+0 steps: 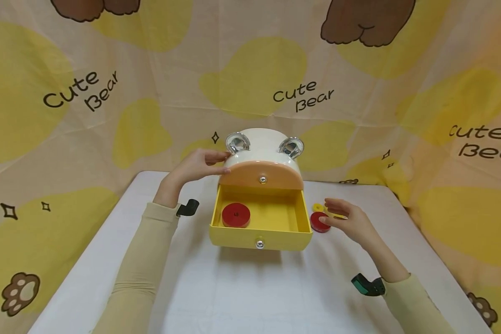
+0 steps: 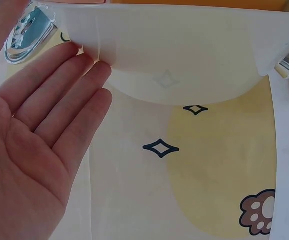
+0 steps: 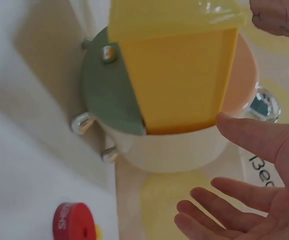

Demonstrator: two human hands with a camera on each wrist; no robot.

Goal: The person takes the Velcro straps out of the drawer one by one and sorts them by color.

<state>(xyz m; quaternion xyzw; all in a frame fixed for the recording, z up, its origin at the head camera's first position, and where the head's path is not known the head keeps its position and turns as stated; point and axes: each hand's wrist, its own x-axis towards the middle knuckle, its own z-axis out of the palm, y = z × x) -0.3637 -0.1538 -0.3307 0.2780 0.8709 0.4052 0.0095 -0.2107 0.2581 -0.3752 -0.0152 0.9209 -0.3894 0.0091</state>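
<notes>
On worktop, right of pulled-out drawer: red disc. Right hand near it, relaxed, nothing grasped. Left hand, fingers extended, against cabinet. Rim pinch seems best; brace cabinet lightly.

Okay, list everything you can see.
cabinet: one, white, centre
ears: two, silver, on top
open drawer: one, yellow, middle
upper front: one, orange, above drawer
lower front: one, green, below drawer
knobs: three, silver, front
table: one, white, beneath
red discs: two, red, drawer and table
small pieces: at least one, yellow, behind table disc
cloth: count unclear, yellow and beige, behind
wrist devices: two, black, left and right
sleeves: two, beige, left and right
left hand: one, at cabinet
right hand: one, near table disc
</notes>
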